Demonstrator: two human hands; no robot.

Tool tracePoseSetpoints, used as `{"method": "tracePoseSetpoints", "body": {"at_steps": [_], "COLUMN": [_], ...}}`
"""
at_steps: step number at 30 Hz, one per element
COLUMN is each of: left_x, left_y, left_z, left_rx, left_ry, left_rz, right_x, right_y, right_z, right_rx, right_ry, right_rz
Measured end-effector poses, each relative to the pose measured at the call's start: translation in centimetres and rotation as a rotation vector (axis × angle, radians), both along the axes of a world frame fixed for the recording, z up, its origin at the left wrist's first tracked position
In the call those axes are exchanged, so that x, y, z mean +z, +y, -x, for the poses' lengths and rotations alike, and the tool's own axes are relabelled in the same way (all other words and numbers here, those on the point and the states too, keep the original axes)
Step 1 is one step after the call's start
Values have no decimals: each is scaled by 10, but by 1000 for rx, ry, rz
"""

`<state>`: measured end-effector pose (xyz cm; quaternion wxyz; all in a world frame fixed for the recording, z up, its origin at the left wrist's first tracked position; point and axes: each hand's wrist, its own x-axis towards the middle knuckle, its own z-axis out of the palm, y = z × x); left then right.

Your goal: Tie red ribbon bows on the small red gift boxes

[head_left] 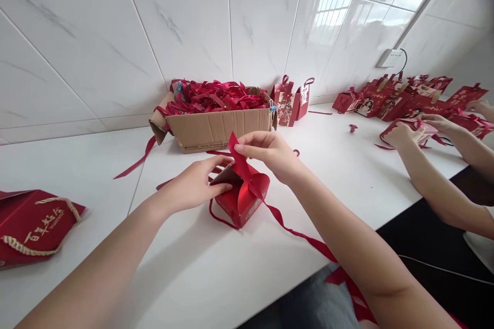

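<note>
In front of me a small red gift box (247, 211) stands on the white table, its top partly open and a dark red cord handle hanging at its side. My left hand (196, 182) grips the box's left side, thumb over the top edge and fingers behind. Between the thumb and fingers of my right hand (270, 154) is pinched the upper end of a red ribbon (240, 162). From there the ribbon runs down past the curved flaps at the box's corner, then trails right across the table and under my right forearm.
Behind the box stands a cardboard carton (222, 128) heaped with red ribbons (216, 96). A larger red box (38, 226) with rope handles lies at left. Finished-looking boxes (285, 103) stand by the tiled wall. At right, another person's hands (405, 133) hold a box beside several more.
</note>
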<state>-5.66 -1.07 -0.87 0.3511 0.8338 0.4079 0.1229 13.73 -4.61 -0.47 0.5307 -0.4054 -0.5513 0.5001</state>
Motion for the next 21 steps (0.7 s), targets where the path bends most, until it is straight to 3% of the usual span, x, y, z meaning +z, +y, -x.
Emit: {"method": "tracePoseSetpoints", "body": {"at_steps": [7,10,12,16,21], "left_x": [-2,-1,-1,-1,4], "left_y": [2,2,2,1,-1], "left_z": [0,0,0,-1,0], "left_rx": [-43,-44,-50,-17,148], "left_ry": [-15,6,15,4,-90], "left_rz": [-50,-62,-73,-69,-79], "right_x": [46,66,72,53,3], "right_y": [-9,-24,-31,-28,-8], "right_z": [-4,-19,-29,-36,-21], "right_rx": [-152,-202,-310,-422,-216], "right_ry": [102,103,14,-88,35], "right_rz": [-277,-341,-333,-288,-187]}}
